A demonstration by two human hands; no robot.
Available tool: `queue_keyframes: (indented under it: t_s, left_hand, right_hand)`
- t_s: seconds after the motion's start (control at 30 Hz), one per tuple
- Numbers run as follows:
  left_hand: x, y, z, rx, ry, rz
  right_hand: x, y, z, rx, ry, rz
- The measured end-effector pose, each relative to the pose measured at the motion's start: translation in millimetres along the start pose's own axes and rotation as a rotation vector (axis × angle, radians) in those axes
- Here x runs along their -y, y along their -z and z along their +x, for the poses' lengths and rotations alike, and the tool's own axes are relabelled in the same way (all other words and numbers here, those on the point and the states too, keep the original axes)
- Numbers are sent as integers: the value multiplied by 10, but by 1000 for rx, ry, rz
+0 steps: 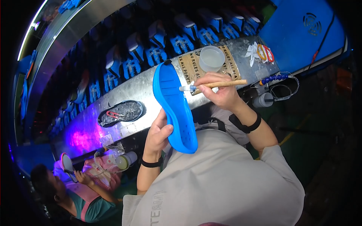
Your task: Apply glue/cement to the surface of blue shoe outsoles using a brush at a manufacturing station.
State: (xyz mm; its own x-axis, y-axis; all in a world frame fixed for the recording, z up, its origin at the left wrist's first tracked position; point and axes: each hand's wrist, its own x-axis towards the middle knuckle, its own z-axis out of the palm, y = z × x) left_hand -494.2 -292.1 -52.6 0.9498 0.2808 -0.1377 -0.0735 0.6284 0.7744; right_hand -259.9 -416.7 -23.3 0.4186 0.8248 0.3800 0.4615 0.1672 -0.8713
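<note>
A blue shoe sole point(174, 101) is tilted up in front of my body, its hollow inner side facing me. My left hand point(159, 132) grips it by the left edge near the lower end, thumb over the rim. In my right hand point(220, 90) is a brush point(222, 83) with a wooden handle, held in a pinch. The pale bristle end of the brush is at the sole's right rim, in its upper half; whether it touches cannot be made out. Just beyond my right hand, a clear round tub point(212, 59) of cloudy liquid stands on a piece of printed cardboard point(184, 69).
Scissors point(265, 53) and crumpled white paper point(252, 52) lie at the bench's right end. A dark sole-shaped tray point(121, 113) sits on the metal bench point(90, 130). Beyond it, shoe uppers and blue soles point(181, 43) stand in rows. At lower left a co-worker point(81, 196) handles a shoe.
</note>
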Motion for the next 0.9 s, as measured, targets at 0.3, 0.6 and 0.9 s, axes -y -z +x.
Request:
queue_keyframes:
  t_s: [0.3,0.6,0.9]
  left_hand:
    - [-17,2,16,-7,-84,96]
    - [-88,-35,-54,-38,-82,104]
    - [-108,98,26,-68,-134,41]
  right_hand:
    - [158,23,-123,96,90,-28]
    - [373,15,-237,177,100,-26]
    - [454,75,-179,129,128,42]
